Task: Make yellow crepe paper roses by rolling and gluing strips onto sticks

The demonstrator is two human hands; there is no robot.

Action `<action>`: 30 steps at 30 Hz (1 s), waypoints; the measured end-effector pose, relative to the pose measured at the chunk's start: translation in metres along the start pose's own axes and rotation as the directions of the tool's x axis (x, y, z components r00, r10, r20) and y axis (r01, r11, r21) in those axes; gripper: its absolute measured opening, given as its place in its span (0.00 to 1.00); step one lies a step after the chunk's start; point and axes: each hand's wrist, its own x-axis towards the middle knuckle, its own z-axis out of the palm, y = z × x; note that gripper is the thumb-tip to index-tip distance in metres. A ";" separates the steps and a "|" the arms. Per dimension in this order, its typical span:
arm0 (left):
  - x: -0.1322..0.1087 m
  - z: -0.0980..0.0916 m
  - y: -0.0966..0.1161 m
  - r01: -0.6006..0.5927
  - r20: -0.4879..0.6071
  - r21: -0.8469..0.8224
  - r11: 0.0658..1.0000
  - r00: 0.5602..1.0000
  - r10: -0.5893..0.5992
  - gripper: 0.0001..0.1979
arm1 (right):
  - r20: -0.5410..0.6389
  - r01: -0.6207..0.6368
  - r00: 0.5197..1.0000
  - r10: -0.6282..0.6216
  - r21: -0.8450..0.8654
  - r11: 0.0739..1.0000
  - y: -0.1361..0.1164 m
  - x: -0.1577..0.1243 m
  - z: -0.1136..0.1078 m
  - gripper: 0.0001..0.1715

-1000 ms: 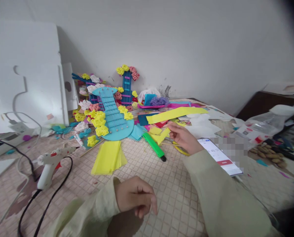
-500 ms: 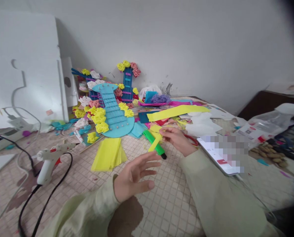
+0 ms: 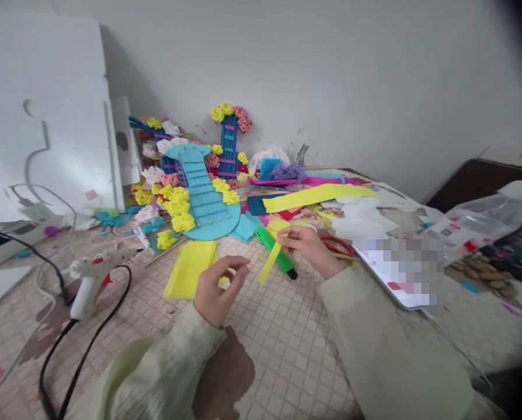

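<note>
My right hand point(image 3: 307, 248) pinches one end of a narrow yellow crepe paper strip point(image 3: 268, 263), which hangs down to the left. Behind the strip, a green box cutter point(image 3: 282, 259) with a black end lies on the table. My left hand point(image 3: 219, 291) hovers to the left, thumb and index finger curled together in a ring; I cannot make out anything between the tips. Beyond it lies a stack of yellow crepe paper sheets point(image 3: 184, 271). A light-blue guitar-shaped piece point(image 3: 202, 192) with strings and yellow paper flowers point(image 3: 177, 204) leans farther back.
On the left a white glue gun point(image 3: 92, 280) stands with its black cable looping forward. Red-handled scissors point(image 3: 337, 245) and a phone point(image 3: 387, 271) lie at my right. Paper scraps, a long yellow strip point(image 3: 317, 197) and purple yarn point(image 3: 287, 172) crowd the back.
My left hand has drawn back to the left, its spread fingers now curled into a pinch. My right hand has barely moved and still holds the yellow strip. The view has shifted slightly.
</note>
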 end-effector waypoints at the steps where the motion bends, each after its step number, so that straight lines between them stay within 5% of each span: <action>1: 0.001 0.003 -0.004 -0.018 0.035 0.066 0.998 0.999 0.016 0.10 | 0.020 0.005 1.000 -0.005 -0.010 1.000 0.001 -0.001 0.003 0.13; 8: 0.007 0.026 -0.029 -0.051 0.238 0.083 0.995 0.971 0.030 0.15 | 0.142 0.031 0.990 -0.022 -0.064 0.997 0.004 -0.006 0.022 0.16; 16: 0.019 0.024 -0.031 -0.088 0.218 0.207 0.974 0.975 0.041 0.10 | 0.023 0.061 0.998 -0.056 -0.282 0.957 0.007 -0.005 0.018 0.18; 20: 0.026 0.021 -0.037 -0.099 0.185 0.313 0.944 0.982 0.041 0.12 | -0.094 0.084 0.984 -0.153 -0.513 0.854 0.008 -0.005 0.008 0.15; 30: 0.026 0.023 -0.044 -0.148 0.191 0.549 0.822 0.980 0.049 0.14 | -0.004 0.110 0.979 -0.205 -0.833 0.542 0.013 -0.008 0.012 0.10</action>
